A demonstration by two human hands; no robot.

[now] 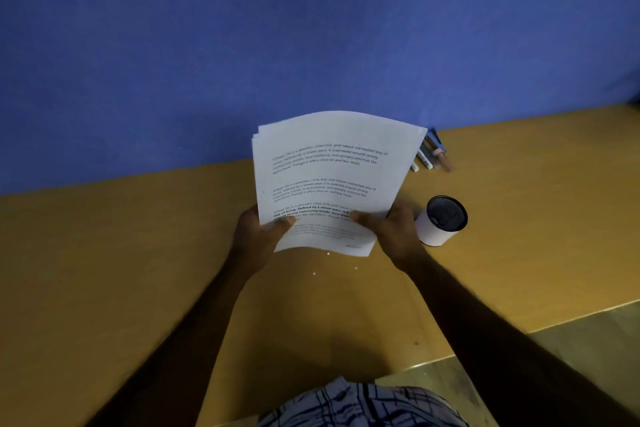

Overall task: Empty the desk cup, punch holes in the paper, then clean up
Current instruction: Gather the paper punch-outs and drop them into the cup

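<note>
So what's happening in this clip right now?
A person holds a stack of printed paper up off the desk with both hands, left hand and right hand gripping its lower corners. The white desk cup stands to the right and looks empty; pens and markers lie by the blue wall. A few small white dots, possibly punch-outs, lie on the desk. No hole punch is visible.

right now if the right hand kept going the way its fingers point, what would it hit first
The right hand points left across the paper stack, so it would probably meet the left hand first, though depth is unclear.
</note>
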